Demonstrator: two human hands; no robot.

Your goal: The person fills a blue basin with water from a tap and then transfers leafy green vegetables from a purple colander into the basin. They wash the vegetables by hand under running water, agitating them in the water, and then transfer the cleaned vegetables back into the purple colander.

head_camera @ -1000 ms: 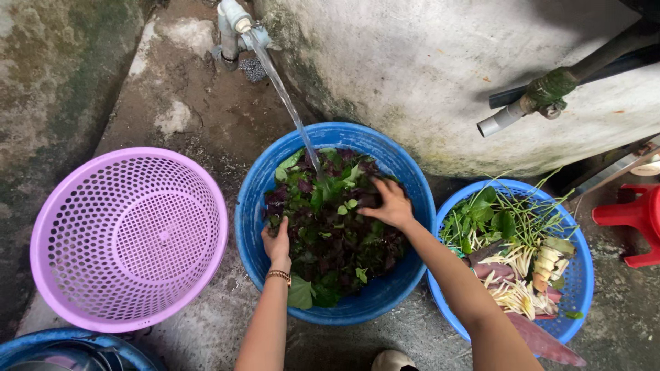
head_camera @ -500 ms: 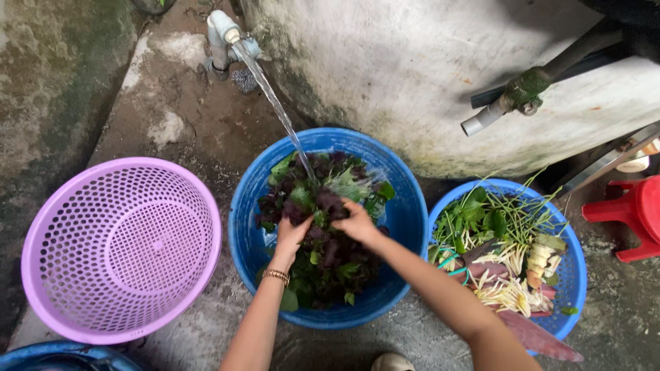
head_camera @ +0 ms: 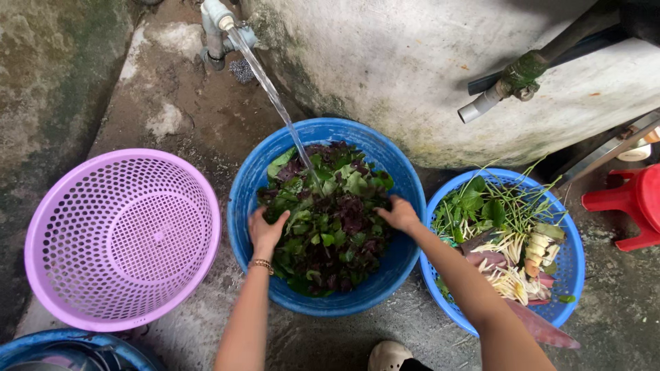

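Both forearms are stretched forward from the bottom edge of the view into a round blue basin (head_camera: pixel 240 206) set on wet concrete ground (head_camera: pixel 185 117). The left hand (head_camera: pixel 265 230) is placed at the near left of the leaf pile, palm down, with a beaded bracelet (head_camera: pixel 261 264) worn at the wrist; its fingers are spread and loosely curled over the leaves, pressed onto them rather than closed around any. The right hand (head_camera: pixel 399 214) is laid on the right side of the pile, close to the basin's wall, fingers bent and partly sunk among the leaves; whether a bunch is gripped cannot be told.

The basin is filled with leafy greens (head_camera: pixel 330 220), a wet mix of dark purple and bright green leaves, heaped nearly to the rim. A thin stream of water (head_camera: pixel 271 93) is poured slantwise from a pale tap (head_camera: pixel 216 20) at the top and lands on the far part of the pile.

A pink perforated basket (head_camera: pixel 120 237) is seen just beside the basin on the left. On the right, touching the basin, a blue basket (head_camera: pixel 570 268) is loaded with green herbs, pale stalks and reddish pieces. A grey pipe end (head_camera: pixel 481 106) juts from the stained wall above it, and a red plastic stool (head_camera: pixel 636 203) stands at the right edge.
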